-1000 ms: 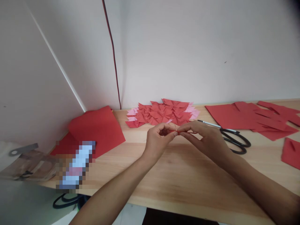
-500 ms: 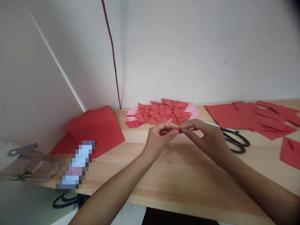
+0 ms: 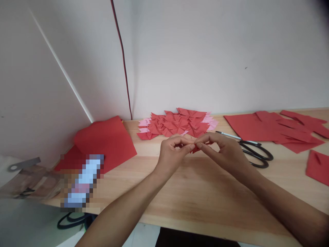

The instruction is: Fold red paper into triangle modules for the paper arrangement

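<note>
Both hands meet above the middle of the wooden table (image 3: 195, 192). My left hand (image 3: 172, 154) and my right hand (image 3: 223, 151) pinch a small folded piece of red paper (image 3: 195, 148) between thumbs and fingertips. Only a small part of the paper shows below the fingers. Just behind the hands lies a pile of several folded red and pink paper pieces (image 3: 177, 124).
Black-handled scissors (image 3: 254, 152) lie to the right of my right hand. Cut red paper sheets (image 3: 277, 130) cover the right rear of the table, and a larger red sheet (image 3: 105, 142) lies at the left. A blurred object (image 3: 82, 183) sits at the table's left edge. A red cable (image 3: 122, 58) runs down the wall.
The fingertips have closed tighter on the red paper, and the piece now shows folded below the fingers instead of as a thin edge between them. The hands stayed in place.
</note>
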The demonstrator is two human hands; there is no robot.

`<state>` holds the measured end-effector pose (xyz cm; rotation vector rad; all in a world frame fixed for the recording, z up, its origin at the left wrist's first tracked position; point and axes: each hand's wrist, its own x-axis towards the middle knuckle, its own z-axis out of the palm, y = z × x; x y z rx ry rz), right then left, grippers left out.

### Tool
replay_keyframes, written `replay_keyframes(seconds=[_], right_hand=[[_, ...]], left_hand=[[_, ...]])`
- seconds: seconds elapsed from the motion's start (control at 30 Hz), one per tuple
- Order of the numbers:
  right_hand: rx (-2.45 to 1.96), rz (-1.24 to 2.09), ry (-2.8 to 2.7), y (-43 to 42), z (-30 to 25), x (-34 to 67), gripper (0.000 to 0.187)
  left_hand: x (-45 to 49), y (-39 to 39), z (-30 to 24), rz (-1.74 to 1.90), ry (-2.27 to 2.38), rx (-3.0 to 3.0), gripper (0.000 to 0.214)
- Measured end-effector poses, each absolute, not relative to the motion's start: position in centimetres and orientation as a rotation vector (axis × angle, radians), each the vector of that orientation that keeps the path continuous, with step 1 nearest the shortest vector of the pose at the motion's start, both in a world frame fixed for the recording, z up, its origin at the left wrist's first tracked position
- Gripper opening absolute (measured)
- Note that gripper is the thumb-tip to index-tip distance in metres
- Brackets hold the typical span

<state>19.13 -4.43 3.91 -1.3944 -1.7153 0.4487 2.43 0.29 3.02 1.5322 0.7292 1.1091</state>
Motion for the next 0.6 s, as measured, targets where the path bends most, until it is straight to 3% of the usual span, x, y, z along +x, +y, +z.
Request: replay_keyframes(seconds=[0.3, 0.6], right_hand=[[-1.41, 0.747, -1.635, -3.7, 3.61, 19.9, 0.023], [-1.365, 0.431, -1.751, -4.05, 3.55, 19.38, 0.008]], left_hand=[[2.39, 0.71, 2.63, 0.992, 0.686, 1.387, 0.012], [2.52, 0.15, 3.15, 1.137, 0.822, 1.681, 0.005]])
